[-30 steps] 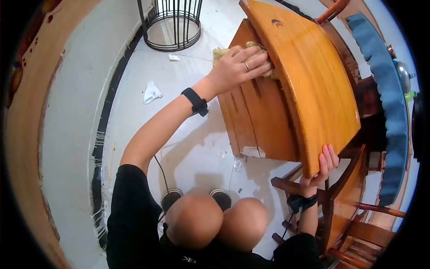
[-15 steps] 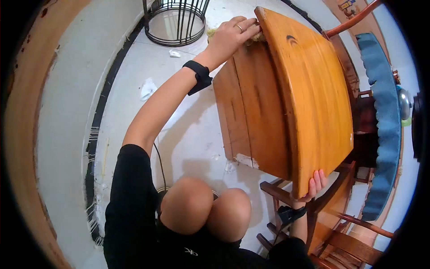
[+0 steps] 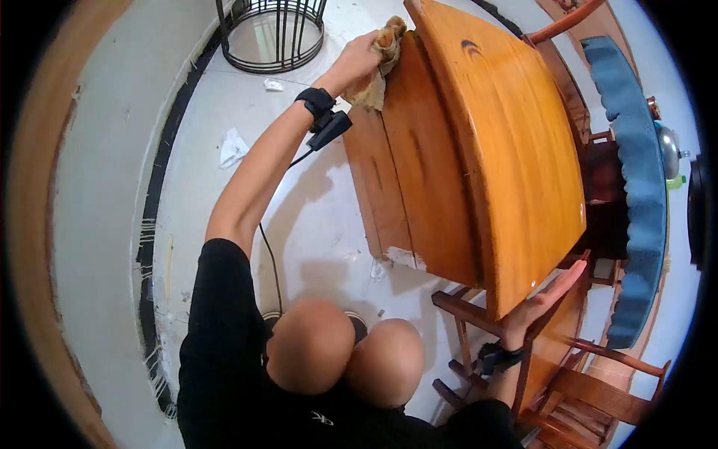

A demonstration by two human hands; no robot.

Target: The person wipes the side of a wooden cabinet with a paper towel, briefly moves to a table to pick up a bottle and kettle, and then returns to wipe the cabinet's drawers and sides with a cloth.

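My left hand is closed around a bunched yellowish-brown cloth. The cloth lies against the far end of the side panel of a wooden cabinet, just under the overhanging edge of its top. My right hand is at the near corner of the top, palm along its edge and fingers stretched out, with nothing held in it. A whitish worn patch shows low on the side panel. Both wrists wear black bands.
A black wire stand stands on the white floor at the far left. Crumpled white tissue lies near the wall. Wooden chairs crowd the right, beside a blue ruffled cover. A thin cable hangs from my left wrist.
My left hand has drawn back from under the top's edge, and the cloth now shows more fully. My right hand's fingers have straightened off the top's surface. The view has shifted slightly.
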